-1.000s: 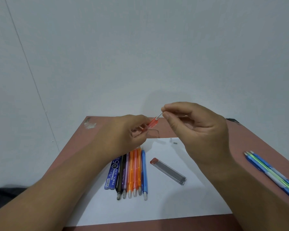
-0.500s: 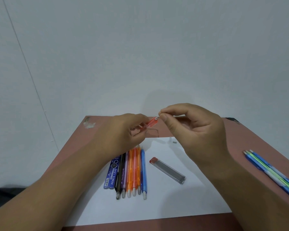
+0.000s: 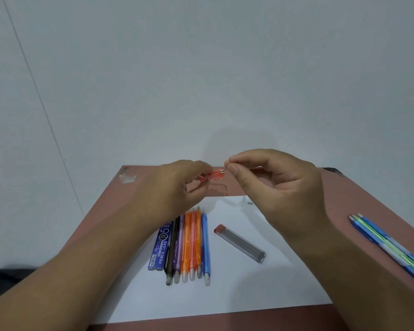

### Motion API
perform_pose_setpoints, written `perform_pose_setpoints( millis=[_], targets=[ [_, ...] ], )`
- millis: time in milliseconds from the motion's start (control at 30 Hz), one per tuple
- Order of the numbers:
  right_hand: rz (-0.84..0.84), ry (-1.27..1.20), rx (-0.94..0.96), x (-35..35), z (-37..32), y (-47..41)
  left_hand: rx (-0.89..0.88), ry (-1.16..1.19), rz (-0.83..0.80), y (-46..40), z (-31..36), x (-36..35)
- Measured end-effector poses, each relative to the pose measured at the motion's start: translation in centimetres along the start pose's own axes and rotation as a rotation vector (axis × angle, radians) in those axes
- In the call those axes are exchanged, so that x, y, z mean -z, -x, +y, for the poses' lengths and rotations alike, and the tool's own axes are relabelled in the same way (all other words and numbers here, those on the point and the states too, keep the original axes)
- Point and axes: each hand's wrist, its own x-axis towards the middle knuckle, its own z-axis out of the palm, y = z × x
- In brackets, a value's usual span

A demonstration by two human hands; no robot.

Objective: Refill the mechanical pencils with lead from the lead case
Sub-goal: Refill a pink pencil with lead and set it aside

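The left hand (image 3: 177,187) is raised above the far part of the table (image 3: 105,225), fingers curled around a red-orange mechanical pencil (image 3: 216,175); only the pencil's open rear end shows past the fingertips, pointing toward the right hand. The right hand (image 3: 280,192) is held just beside it at the same height, thumb and forefinger pinching a thin pencil lead (image 3: 225,169). The short visible stretch of lead meets the pencil's rear opening; how far it has entered cannot be told.

Below the right hand, toward the person, a clear lead case (image 3: 240,243) with a red cap lies flat on a white paper sheet (image 3: 249,295), apart from both hands. Below the left hand lies a row of mechanical pencils (image 3: 189,247), side by side and touching, tips toward the person: one black, one purple, three orange, one blue. A blue lead packet (image 3: 160,247) marked "PENCIL LEAD" lies against the black pencil on the row's outer left side.

Between the hands, on the far edge of the paper, rest two small pieces (image 3: 246,201), too small to identify. Well out to the right of the right hand, a second pencil group (image 3: 390,247) in blue and green lies on the bare table near its edge.
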Motion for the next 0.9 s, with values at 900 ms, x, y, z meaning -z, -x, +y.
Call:
perform_pose_setpoints(
  millis=[900],
  targets=[
    [-0.098,0.1,-0.149,-0.04,-0.37,-0.29,0.07,0.053,-0.089,-0.01,0.79,0.76]
  ],
)
